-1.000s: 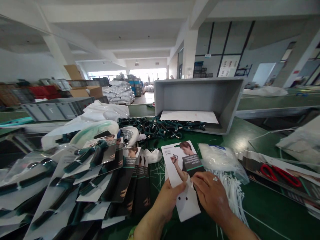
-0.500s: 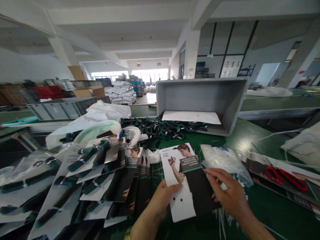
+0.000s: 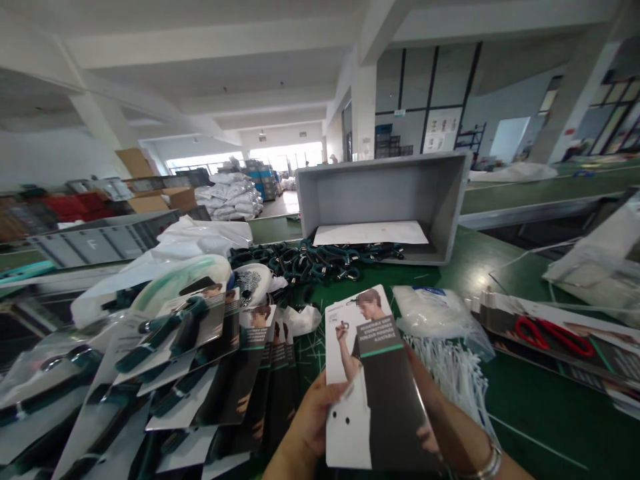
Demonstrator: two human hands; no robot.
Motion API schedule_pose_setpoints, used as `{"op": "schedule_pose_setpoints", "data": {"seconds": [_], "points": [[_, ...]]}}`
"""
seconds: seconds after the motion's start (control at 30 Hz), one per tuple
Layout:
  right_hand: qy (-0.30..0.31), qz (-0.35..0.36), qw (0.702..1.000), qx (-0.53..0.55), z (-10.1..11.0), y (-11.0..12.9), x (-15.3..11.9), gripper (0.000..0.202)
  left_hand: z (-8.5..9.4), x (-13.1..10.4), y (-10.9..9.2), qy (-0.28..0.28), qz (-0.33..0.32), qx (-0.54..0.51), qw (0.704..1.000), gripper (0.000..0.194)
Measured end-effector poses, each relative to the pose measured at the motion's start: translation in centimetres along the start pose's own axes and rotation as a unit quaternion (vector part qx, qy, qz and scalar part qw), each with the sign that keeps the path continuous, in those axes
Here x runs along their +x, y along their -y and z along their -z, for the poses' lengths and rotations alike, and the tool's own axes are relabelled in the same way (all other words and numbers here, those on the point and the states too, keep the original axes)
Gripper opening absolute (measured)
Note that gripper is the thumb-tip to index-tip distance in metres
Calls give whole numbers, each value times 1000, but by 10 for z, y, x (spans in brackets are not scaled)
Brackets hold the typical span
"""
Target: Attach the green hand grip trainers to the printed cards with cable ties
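Note:
A printed packaging card (image 3: 383, 393), white and dark grey with a green stripe, is held upright in front of me. My left hand (image 3: 313, 413) grips its left edge, thumb across the front. Behind the right edge is my right hand (image 3: 435, 407), its fingers mostly hidden by the card. To the left lie overlapping cards (image 3: 235, 393) with dark green hand grips (image 3: 187, 327) on them. White cable ties (image 3: 457, 373) lie just beyond my right wrist, by a clear plastic bag (image 3: 430, 313).
A grey crate (image 3: 380, 193) lies on its side at the back, dark green grips (image 3: 320, 260) heaped before it. A white bowl (image 3: 254, 283) holds small metal parts. Red-handled scissors (image 3: 553, 337) rest on cards at the right. Another grey crate (image 3: 107, 240) stands back left.
My right hand has moved behind the card's right edge, where its fingers were visible before. The card now faces me more squarely. The view has shifted right, showing more of the cable ties.

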State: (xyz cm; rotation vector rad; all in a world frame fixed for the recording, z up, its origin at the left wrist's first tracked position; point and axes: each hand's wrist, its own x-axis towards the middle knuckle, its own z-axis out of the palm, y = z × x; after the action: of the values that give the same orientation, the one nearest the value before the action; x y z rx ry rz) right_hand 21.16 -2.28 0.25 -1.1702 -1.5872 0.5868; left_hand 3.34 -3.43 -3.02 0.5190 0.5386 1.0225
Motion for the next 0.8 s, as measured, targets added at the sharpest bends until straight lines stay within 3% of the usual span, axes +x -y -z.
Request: {"op": "schedule_pose_setpoints", "data": {"seconds": [0.13, 0.23, 0.47, 0.63, 0.8], "points": [[58, -13, 998, 10, -18, 10, 18, 25, 12, 6, 8, -32, -1, -64, 997, 36], [142, 24, 987, -71, -18, 24, 20, 22, 13, 9, 9, -45, -5, -86, 995, 26], [270, 116, 919, -264, -12, 54, 19, 21, 8, 7, 6, -79, -2, -174, 982, 14], [291, 142, 906, -271, -11, 54, 22, 31, 14, 5, 9, -74, -13, -205, 976, 15], [281, 150, 921, -226, -10, 48, 22, 35, 18, 6, 10, -25, -3, -237, 971, 5]]}}
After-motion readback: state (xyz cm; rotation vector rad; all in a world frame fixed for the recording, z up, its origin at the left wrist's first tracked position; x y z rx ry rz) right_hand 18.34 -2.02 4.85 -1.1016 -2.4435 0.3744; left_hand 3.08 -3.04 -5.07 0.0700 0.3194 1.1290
